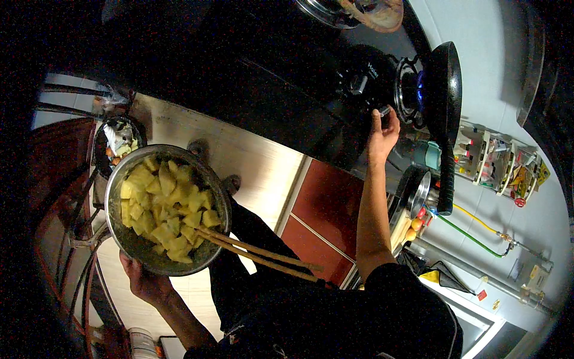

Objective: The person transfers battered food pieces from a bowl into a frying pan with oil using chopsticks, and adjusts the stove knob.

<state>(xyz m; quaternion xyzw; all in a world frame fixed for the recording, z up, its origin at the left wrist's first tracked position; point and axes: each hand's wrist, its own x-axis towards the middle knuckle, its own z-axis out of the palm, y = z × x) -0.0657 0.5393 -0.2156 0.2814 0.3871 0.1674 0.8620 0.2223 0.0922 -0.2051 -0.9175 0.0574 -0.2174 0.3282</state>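
Note:
My left hand (143, 281) grips the rim of a metal bowl (218, 185) from below, thumb along its side. Pale yellow chunks that look like cut potato (164, 206) fill much of the bowl. A pair of wooden chopsticks (263, 254) leans over the rim, tips among the chunks. At the gas stove, my right hand (384, 134) pinches a control knob (384, 112) between thumb and fingers. Blue flame (420, 87) burns beside it, under a black pan (451, 90) whose long handle (445, 185) extends toward my side.
A second knob (357, 84) is on the black stove front. A lidded pot (335, 12) stands at the far burner. Near the wall are a smaller pan (415, 191), eggs (412, 230) and a seasoning rack (496, 161). A waste bin (119, 134) and chair frames stand left.

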